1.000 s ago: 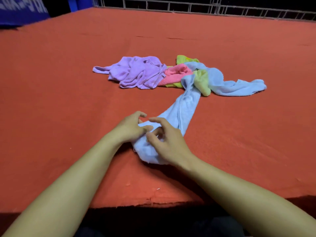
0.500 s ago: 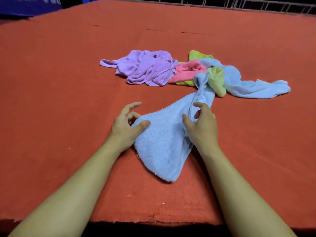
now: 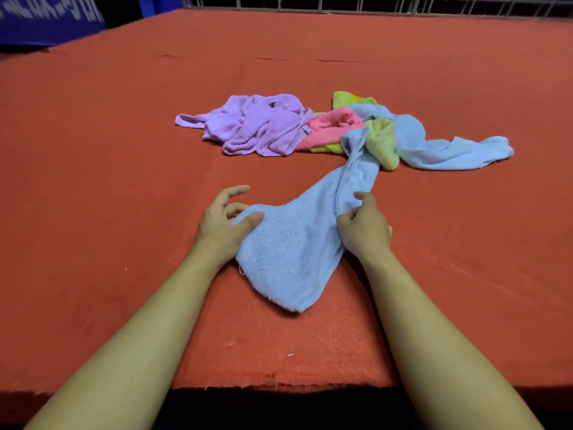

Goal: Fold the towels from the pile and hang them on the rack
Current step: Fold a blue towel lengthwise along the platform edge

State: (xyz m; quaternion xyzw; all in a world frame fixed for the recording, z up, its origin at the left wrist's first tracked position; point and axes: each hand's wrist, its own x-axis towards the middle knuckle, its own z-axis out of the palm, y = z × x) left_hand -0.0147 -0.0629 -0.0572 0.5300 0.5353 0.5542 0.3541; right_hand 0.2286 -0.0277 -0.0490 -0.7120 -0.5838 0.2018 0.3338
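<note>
head view: both hands (left [image 3: 218, 223], right [image 3: 366, 228]) pinch blue towel [image 3: 294, 243].

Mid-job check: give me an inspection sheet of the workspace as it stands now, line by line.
Surface: orange-red felt-covered table, frayed near edge, small specks of lint.
Job's things: light blue terry towel drawn out toward the person, its far end running into the pile; crumpled lilac towel, pink towel, yellow-green towel and a second light blue towel heaped together.
Clutter: nothing seen.
Grippers: left hand pinches the towel's left edge with its thumb on top; right hand grips its right hem.
Cables: nothing seen.
Surroundings: metal wire railing behind the table; blue banner at far left.
</note>
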